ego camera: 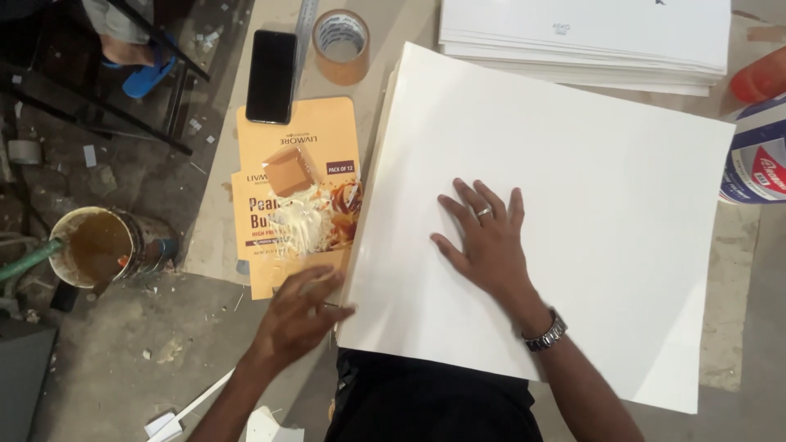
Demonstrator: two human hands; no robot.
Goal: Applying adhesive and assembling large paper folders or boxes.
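1. Under the spread fingers of the right hand [489, 241] lies a big white sheet [573, 205], the palm pressed flat on it, gripping nothing.
2. At the sheet's near left edge the left hand [299, 315] touches the stack's side, fingers loosely curled (blurred, so a grip cannot be told).
3. Just beyond the left fingertips lies an orange flattened carton [282, 143] smeared with pale glue.
4. Farther past it sit a black phone [271, 75] and a tape roll [341, 45].
5. Well beyond the right fingers rests a white stack of sheets [585, 37].
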